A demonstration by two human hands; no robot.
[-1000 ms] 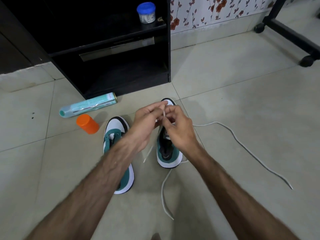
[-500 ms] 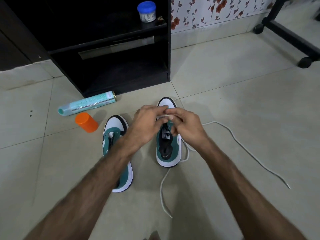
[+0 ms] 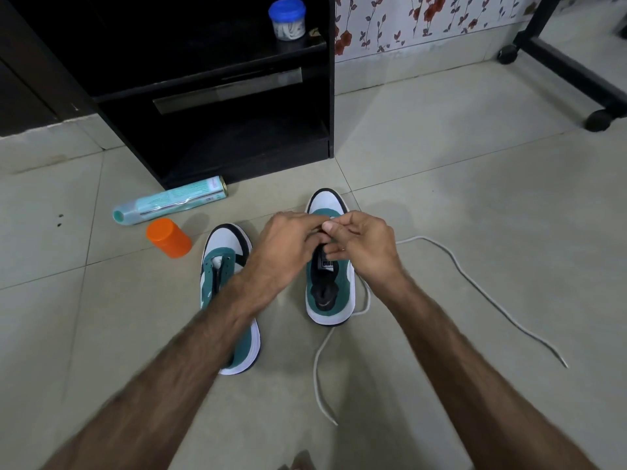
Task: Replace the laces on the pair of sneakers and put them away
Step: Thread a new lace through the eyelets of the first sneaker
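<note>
Your two hands met over the front of the right sneaker [image 3: 329, 283], which stood on the floor [image 3: 475, 232] with its toe toward the black cabinet [image 3: 217, 130]. Your right hand [image 3: 366, 244] had its grip pressed together, thumb against forefinger, apparently pinching the white lace [image 3: 475, 286] near the lowest eyelets, though the lace itself was barely visible between the fingertips. Your left hand [image 3: 285, 249] was curled over the same spot; whether its grip held the lace or only steadied the shoe, I cannot tell.

Progress, judged from how things lay: early. The lace had only begun to enter the right sneaker. One long run trailed away across the floor to your right, and another ran past the heel toward you, both loose and unthreaded. The left sneaker [image 3: 225, 283], just beside the first and partly under your left forearm, showed open eyelets and no lace that I could see.

Remaining: thread the right sneaker fully, lace the left one, then put the pair away.

Also present: a spray can [image 3: 169, 205] lying on the floor, an orange cap [image 3: 168, 237] beside it, and a blue-lidded jar [image 3: 287, 18] on the cabinet shelf.
</note>
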